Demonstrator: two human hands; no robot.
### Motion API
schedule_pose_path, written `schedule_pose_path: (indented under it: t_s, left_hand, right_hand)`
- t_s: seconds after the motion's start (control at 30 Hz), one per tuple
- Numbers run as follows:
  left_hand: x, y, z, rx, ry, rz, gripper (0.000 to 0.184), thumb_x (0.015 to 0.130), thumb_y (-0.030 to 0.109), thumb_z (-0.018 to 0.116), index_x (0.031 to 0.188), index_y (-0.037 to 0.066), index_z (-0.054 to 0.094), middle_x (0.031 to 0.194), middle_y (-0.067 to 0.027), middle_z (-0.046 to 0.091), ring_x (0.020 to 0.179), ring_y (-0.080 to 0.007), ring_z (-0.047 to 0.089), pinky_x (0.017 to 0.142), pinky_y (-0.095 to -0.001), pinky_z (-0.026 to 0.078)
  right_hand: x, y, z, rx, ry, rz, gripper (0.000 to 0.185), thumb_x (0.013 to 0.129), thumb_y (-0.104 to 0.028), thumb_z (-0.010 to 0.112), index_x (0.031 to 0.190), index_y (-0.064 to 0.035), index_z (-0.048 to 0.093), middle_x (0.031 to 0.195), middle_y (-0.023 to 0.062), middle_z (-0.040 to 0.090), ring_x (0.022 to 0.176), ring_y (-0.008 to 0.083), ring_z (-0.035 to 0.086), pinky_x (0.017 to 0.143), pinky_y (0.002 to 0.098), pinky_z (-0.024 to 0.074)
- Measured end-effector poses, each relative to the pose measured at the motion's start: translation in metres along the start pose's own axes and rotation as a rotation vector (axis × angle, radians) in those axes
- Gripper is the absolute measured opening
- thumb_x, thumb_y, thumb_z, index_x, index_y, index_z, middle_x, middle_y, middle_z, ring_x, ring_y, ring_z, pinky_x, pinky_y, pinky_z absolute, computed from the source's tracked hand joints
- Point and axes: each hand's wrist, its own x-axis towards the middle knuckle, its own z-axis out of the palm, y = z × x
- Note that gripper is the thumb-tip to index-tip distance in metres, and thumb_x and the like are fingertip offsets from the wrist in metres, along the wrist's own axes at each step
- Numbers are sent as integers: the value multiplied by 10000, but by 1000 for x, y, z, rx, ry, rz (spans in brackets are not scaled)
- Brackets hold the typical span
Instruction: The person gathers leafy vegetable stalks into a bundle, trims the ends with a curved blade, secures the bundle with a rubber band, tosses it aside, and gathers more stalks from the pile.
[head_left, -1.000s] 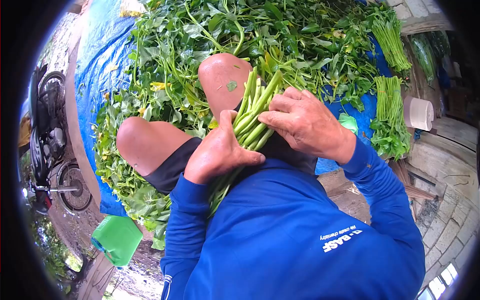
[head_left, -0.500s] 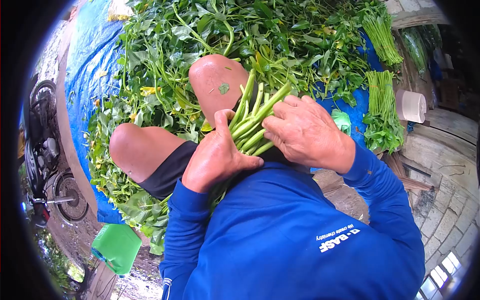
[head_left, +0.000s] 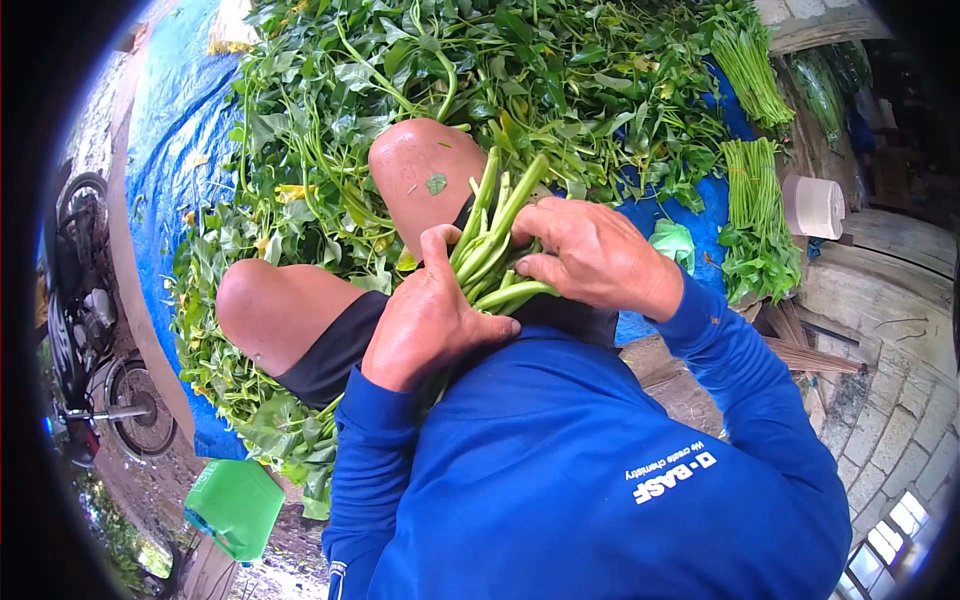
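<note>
In front of my belly, my left hand [head_left: 425, 318] is wrapped round a bunch of thick green stems [head_left: 488, 240]. Their cut-looking ends point up and to the right, while the lower part is hidden behind that hand and wrist. My right hand [head_left: 598, 252] is closed at the right side of the same bunch, its fingers bent and pinching at the stems. Exactly which stem they grip is partly hidden. One pale green stem [head_left: 515, 293] sticks out sideways below the right fingers.
A heap of leafy greens [head_left: 560, 70] covers a blue tarp [head_left: 160, 130] around my knees. Tied bundles of stems [head_left: 755, 195] lie at the right, beside a pale roll [head_left: 818, 207]. A green jug [head_left: 235, 508] and a motorcycle [head_left: 95, 300] are at the left.
My right hand has shifted slightly left and its fingers have moved in among the stems. A stem below them now stands apart from the bunch. My left hand keeps its hold.
</note>
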Motion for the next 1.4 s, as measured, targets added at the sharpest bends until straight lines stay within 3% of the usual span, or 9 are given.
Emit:
schedule_pose_path:
  t_s: [0.63, 0.77, 0.8, 0.93, 1.03, 1.07, 1.17, 1.3, 1.4]
  left_hand:
    - [-2, 3, 3, 154, 40, -28, 1069, 671, 378, 969, 1428, -29, 333, 1054, -340, 722, 1032, -502, 728, 926, -510, 579]
    - [6, -2, 5, 206, 25, -76, 910, 695, 330, 902, 1367, -43, 415, 1012, -326, 728, 993, -500, 733, 897, -526, 581]
    - [7, 3, 1, 194, 10, -108, 844, 698, 297, 871, 1335, -66, 452, 968, -345, 713, 993, -493, 730, 896, -526, 575]
    - [17, -25, 1, -202, -45, 122, 783, 735, 232, 851, 1377, -53, 506, 1090, -299, 700, 1064, -394, 708, 941, -474, 557]
    - [12, -6, -22, -378, -346, 137, 735, 796, 168, 846, 1463, 43, 564, 1334, -117, 675, 1300, -223, 612, 1150, -386, 457]
    - [10, -4, -23, -357, -350, 112, 714, 793, 153, 841, 1445, 39, 573, 1298, -109, 683, 1257, -217, 630, 1116, -377, 476]
    - [8, -3, -28, -419, -353, 7, 669, 775, 117, 833, 1395, 23, 599, 1180, -86, 702, 1112, -198, 673, 1000, -351, 528]
    - [1, -22, -46, -789, -221, -59, 650, 715, 123, 859, 1310, -5, 633, 988, -75, 703, 847, -187, 673, 766, -326, 555]
    - [-25, -28, -74, -971, -67, -12, 626, 680, 193, 895, 1220, -15, 655, 940, -96, 696, 788, -214, 671, 717, -343, 554]
  right_hand:
    - [11, 4, -10, -470, 117, -376, 122, 883, -170, 707, 953, -101, 636, 953, 87, 670, 962, 298, 662, 823, 453, 485]
    - [19, -10, -37, -124, 402, -474, 268, 862, -125, 765, 1113, -115, 672, 1005, 88, 701, 994, 304, 672, 924, 477, 474]
    - [20, -20, -55, -415, 567, -489, 435, 803, -82, 796, 1221, -118, 682, 1147, 108, 712, 1099, 332, 678, 1021, 472, 479]
    - [4, -46, -28, -314, 294, -599, 662, 785, -141, 760, 1432, -118, 619, 1456, 125, 633, 1407, 368, 578, 1256, 544, 351]
    - [27, -1, 6, -585, 206, -601, 543, 803, -192, 772, 1323, -134, 626, 1271, 77, 673, 1301, 294, 639, 1282, 590, 267]
    - [28, 6, 0, -560, -13, -516, 362, 848, -196, 741, 1191, -155, 631, 1108, 38, 649, 1165, 226, 669, 1295, 589, 229]
    - [51, 0, -4, -628, 172, -720, 304, 846, -189, 742, 1123, -168, 619, 1004, 10, 607, 1053, 184, 666, 1284, 576, 239]
    - [66, -37, -27, -747, 582, -668, 631, 821, -226, 796, 1414, -124, 607, 1467, 125, 606, 1407, 297, 570, 1307, 562, 172]
    - [47, -57, -60, 79, 539, -460, 900, 809, -154, 865, 1601, -103, 440, 1592, 206, 496, 1491, 346, 485, 1264, 537, 327]
